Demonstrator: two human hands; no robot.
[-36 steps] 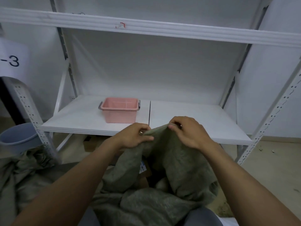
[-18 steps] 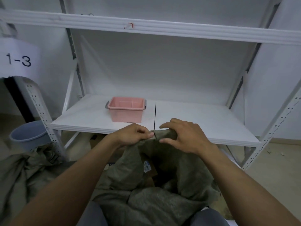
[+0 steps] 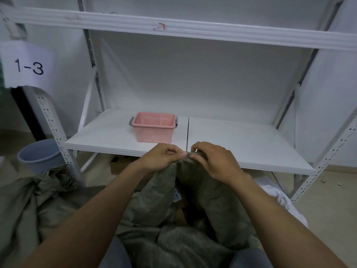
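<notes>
A large olive-green woven sack (image 3: 204,202) stands between my knees in front of a white shelf. My left hand (image 3: 162,156) grips the sack's top edge in a curled fist. My right hand (image 3: 214,159) pinches the same edge just to the right, the fingertips of both hands nearly touching. Below the hands the sack's mouth gapes a little, showing a dark slit with a small white label and something brown inside. A pink plastic bin (image 3: 154,129) with grey handles sits on the shelf board (image 3: 241,144) beyond my hands.
More green sacking (image 3: 29,202) lies heaped on the floor at left, next to a blue-grey bucket (image 3: 38,154). A perforated white upright (image 3: 50,122) stands at left, another at right (image 3: 326,163). A paper sign reads 1-3 (image 3: 29,66). White material (image 3: 278,198) lies on the floor at right.
My hands have drawn together at the top of the sack, narrowing its mouth. The view has shifted so the shelf and bin sit further right.
</notes>
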